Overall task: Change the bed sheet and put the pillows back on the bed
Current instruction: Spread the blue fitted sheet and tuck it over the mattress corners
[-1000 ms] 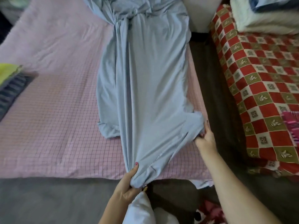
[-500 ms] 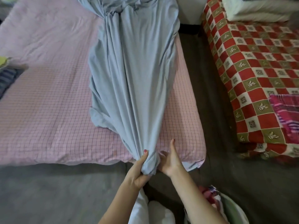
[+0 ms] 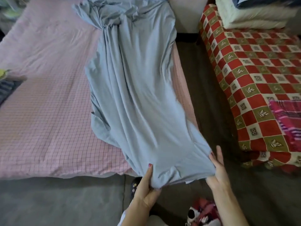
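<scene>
A light blue bed sheet (image 3: 135, 88) lies in a long bunched strip down the right side of the bed, over a pink checked mattress cover (image 3: 45, 111). Its far end is crumpled near the head of the bed. My left hand (image 3: 147, 188) grips the near end of the sheet at the foot of the bed. My right hand (image 3: 217, 168) pinches the sheet's near right corner with thumb and fingers, spreading the end out past the mattress corner. No pillows lie on this bed.
A second bed with a red, green and white patterned cover (image 3: 254, 79) stands to the right across a dark floor gap (image 3: 210, 98). White folded bedding (image 3: 254, 15) sits at its head, a pink cloth (image 3: 288, 121) on its near side. Dark striped fabric (image 3: 6, 88) lies at the left edge.
My hands were together on the bunched end of the sheet. My right hand has moved right with the corner, and the sheet's near end is now spread wide.
</scene>
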